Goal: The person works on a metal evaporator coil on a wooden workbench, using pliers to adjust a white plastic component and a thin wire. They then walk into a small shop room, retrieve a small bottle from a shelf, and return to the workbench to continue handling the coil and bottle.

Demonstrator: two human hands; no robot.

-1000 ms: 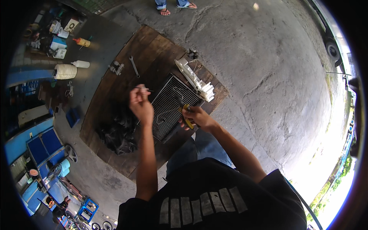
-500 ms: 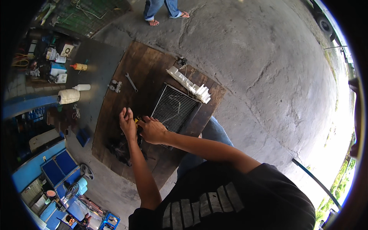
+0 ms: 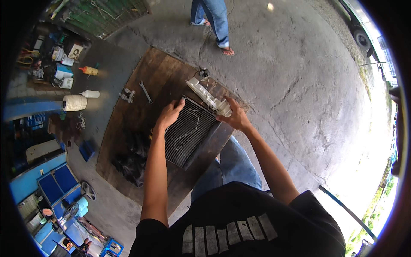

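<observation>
A finned metal radiator (image 3: 182,132) lies on a brown wooden board, a thin bent wire (image 3: 198,122) resting across its fins. Along its far edge sits a long off-white plastic piece (image 3: 200,89). My left hand (image 3: 170,115) grips the radiator's far left corner, thumb and fingers at the edge. My right hand (image 3: 235,116) curls round the right end of the plastic piece, its thumb by the radiator's right corner. How firmly it grips is hidden. A black crumpled bundle (image 3: 130,165) lies left of my left forearm, beside a small yellow item (image 3: 150,134).
A wrench (image 3: 146,92) and a small metal part (image 3: 127,95) lie on the wooden board (image 3: 160,64). A person in jeans (image 3: 216,19) stands beyond it on the concrete. Bottles and a white spool (image 3: 75,103) are at the left, by blue equipment (image 3: 64,184).
My hands have come apart from the yellow item near the black bundle. The left went up to the radiator's corner, the right across to the plastic piece. The person in jeans moved right.
</observation>
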